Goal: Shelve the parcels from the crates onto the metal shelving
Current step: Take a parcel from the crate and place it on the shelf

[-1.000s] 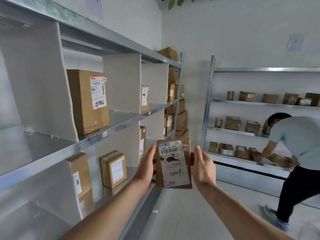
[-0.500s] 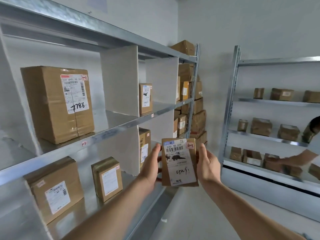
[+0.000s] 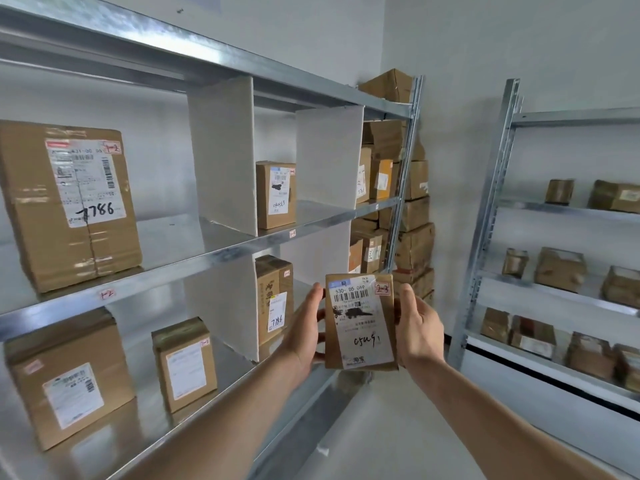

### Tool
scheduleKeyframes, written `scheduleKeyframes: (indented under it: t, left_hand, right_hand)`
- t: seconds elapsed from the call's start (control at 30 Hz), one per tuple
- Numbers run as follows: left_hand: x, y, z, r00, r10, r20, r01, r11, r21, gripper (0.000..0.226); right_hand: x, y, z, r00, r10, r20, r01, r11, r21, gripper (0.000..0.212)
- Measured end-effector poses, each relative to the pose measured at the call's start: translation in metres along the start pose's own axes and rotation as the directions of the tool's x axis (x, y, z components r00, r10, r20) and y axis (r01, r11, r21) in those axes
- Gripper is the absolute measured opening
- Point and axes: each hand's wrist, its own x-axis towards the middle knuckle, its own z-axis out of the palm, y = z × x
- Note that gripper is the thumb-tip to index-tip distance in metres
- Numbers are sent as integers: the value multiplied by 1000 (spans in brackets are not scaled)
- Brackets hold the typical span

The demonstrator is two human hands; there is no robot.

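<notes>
Closer now to the metal shelving [image 3: 221,252], both hands' grip clasps the parcel [image 3: 360,322]; match its tag before shelving.

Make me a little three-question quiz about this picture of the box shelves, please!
1. True or false: the small parcel is held between the left hand and the right hand.
2. What big handwritten number is on the large box on the middle shelf? A) 7786 B) 1234 C) 9090
3. Fill in: the red-edged sticker on the held parcel reads 2-___.

Key: 1 true; 2 A; 3 "3".
</notes>
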Motion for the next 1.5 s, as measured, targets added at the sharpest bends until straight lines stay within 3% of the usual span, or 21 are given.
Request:
scheduleKeyframes:
  t: [0.27,0.53,0.73,0.9,1.17,1.3,1.5]
  left_hand:
    - [67,-13,25,1000,-7,-9,7,1000,-2,53]
    - [165,-9,45,1000,11,-1,-11,999,-36,52]
    - [239,-4,53,1000,10,-10,-11,999,-52,53]
    - [282,-3,51,998,-10,-57,5,997,-76,50]
    - [342,-15,44,975,-42,-218,27,997,-74,52]
    - [353,-20,48,932,-49,-358,8,993,-114,47]
    - [365,-27,61,879,-40,-475,-18,993,-117,50]
  right_hand:
    - [54,22,0,998,57,-5,-57,998,-19,72]
    - [147,41,22,998,61,8,-61,998,17,53]
    - [211,46,39,999,50,6,-50,999,3,63]
    - [257,62,61,997,57,46,-57,998,-13,52]
    - [334,97,108,972,1,233,0,1000,-6,56]
    - [364,110,123,919,-38,392,25,999,38,52]
    - [398,123,139,848,-89,523,86,996,29,69]
